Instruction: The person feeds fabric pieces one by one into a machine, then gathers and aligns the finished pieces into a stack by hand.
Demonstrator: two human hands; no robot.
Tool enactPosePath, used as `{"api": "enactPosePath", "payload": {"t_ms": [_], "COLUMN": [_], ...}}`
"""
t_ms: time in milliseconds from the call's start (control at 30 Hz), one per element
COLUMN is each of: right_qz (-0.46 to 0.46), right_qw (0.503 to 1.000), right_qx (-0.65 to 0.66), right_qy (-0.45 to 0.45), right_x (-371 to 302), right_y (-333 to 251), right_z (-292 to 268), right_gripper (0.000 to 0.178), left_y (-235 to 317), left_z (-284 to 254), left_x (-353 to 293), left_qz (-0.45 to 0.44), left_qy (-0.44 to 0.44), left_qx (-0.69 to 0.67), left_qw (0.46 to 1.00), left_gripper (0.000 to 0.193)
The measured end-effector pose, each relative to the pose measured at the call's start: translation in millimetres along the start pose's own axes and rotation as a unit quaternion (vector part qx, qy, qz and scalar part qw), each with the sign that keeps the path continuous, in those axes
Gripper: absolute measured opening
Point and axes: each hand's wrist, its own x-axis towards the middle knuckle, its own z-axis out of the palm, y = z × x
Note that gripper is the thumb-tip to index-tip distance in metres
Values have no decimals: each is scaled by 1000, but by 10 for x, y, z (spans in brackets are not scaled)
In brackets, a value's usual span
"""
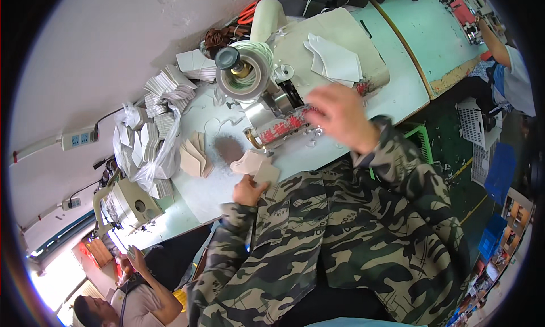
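Note:
My left hand [246, 190] is at the table's front edge, thumb and fingers closed on a beige cut piece [267, 173]. Another pale piece [247, 161] lies against it, just beyond. Higher and to the right, my right hand [340, 114] hangs over the machine's red-marked arm [284, 129]; its fingers are bent and smeared by motion, so whether they hold anything is unclear. The bench machine has a round metal housing [256, 80] topped by a dark knob [228, 59]. Left of the held piece sits a small stack of beige pieces [195, 155].
White pieces [335, 57] lie behind the machine. Bundled white pieces [164, 91] and a filled clear plastic bag [162, 168] stand at left. Another machine [128, 205] is lower left, with a person [142, 298] beside it. A second person [516, 77] works at far right. A green crate [420, 142] is below the table.

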Motion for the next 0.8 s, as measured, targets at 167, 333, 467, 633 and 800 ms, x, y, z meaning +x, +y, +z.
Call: {"api": "enactPosePath", "payload": {"t_ms": [167,333,467,633,800], "right_qz": [3,23,301,124,6], "right_qw": [908,932,839,968,987], "right_qx": [274,193,378,80,-60], "right_qy": [-317,-306,-251,-205,-147], "right_x": [-454,-491,-190,141,484], "right_y": [-549,-712,-675,-497,-158], "right_z": [706,961,623,256,167], "right_gripper": [31,26,14,27,27], "left_y": [86,812,1127,1481,1912], "left_z": [211,-1032,-1557,-1820,-1550], "left_x": [-259,-6,648,1082,1108], "left_qz": [143,277,50,122,222], "left_qy": [26,-71,-347,-291,-171], "left_qx": [-68,9,-263,-90,-100], "left_qw": [987,958,899,945,955], "left_gripper": [25,16,21,23,26]}}
